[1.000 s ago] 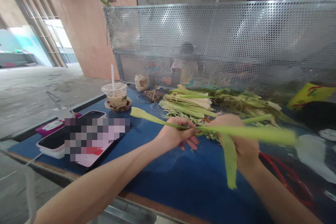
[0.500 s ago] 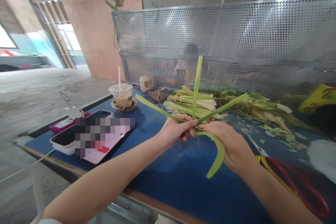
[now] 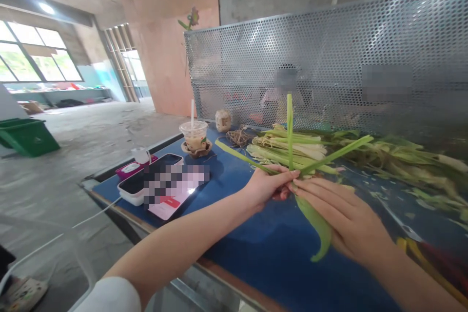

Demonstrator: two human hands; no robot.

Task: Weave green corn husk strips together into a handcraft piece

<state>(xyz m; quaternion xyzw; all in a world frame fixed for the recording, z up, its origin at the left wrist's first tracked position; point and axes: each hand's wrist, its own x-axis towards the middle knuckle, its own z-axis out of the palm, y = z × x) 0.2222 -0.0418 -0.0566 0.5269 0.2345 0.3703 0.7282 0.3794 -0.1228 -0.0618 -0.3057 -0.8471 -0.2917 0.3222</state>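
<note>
Above the blue table (image 3: 252,263), my left hand (image 3: 268,186) pinches the crossing point of several green leaf strips (image 3: 290,131), which look like corn husk. One strip points straight up, one out to the left and one to the right. A wider strip (image 3: 315,229) curls down below the crossing. My right hand (image 3: 336,209) is closed at that crossing, its fingertips on the strips beside my left thumb. The fingers hide how the strips meet. Just behind my hands lies a stack of pale green husks (image 3: 292,146).
Scissors (image 3: 409,231) with red and yellow handles lie at right. A heap of loose leaves (image 3: 405,161) stretches behind them. Two phones (image 3: 171,202) (image 3: 149,180), an iced drink cup (image 3: 193,136) and a twine bundle (image 3: 239,136) are to the left. A perforated metal panel (image 3: 234,66) stands behind.
The view has swung left, so everything appears further right. My right hand's fingers have straightened and lie over the crossing; the wide strip hangs more steeply down. My left hand keeps its pinch.
</note>
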